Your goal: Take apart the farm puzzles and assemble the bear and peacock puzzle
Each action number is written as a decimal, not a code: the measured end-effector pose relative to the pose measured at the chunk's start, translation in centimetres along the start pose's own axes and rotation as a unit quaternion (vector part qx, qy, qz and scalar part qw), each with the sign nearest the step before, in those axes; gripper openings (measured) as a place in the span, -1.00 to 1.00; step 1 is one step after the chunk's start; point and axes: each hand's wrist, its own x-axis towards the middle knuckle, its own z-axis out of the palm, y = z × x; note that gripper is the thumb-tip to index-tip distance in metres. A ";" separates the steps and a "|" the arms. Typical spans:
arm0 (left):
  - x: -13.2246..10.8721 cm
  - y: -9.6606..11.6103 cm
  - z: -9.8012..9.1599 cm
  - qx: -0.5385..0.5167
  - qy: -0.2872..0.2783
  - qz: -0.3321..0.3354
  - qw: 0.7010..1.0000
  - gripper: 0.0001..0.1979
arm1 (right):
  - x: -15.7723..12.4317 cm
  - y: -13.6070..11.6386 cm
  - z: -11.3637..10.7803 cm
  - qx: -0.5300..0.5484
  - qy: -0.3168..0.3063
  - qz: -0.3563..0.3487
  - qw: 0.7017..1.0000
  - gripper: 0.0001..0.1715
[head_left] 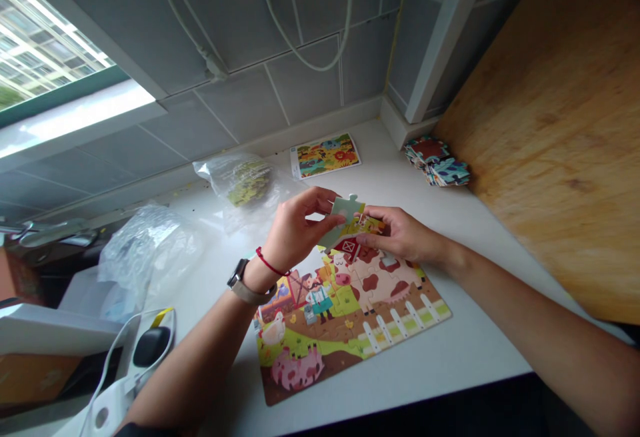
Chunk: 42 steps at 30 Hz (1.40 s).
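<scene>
A nearly complete farm-scene jigsaw puzzle (pixel 345 317) lies on the white counter (pixel 480 330), showing a spotted cow, a farmer, a hen and a pig. Above its far edge, my left hand (pixel 295 224) pinches a jigsaw piece (pixel 343 214) with a pale green surface facing up. My right hand (pixel 400 234) rests its fingertips on a piece with a red barn door (pixel 349 246), at the puzzle's far edge. The two hands are close together, and their fingers partly hide the pieces. A wristwatch and a red string circle my left wrist.
A picture card (pixel 326 155) and a clear bag of pieces (pixel 247 180) lie against the tiled wall. A stack of puzzle pieces (pixel 437 162) sits in the corner. A wooden board (pixel 545 110) stands at the right. Crumpled plastic (pixel 150 250) and a white box lie at the left.
</scene>
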 end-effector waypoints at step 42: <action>-1.9 0.5 3.3 0.033 0.064 0.117 0.991 -0.92 | 0.0 -0.1 0.4 0.088 -0.022 -0.011 0.996 -0.35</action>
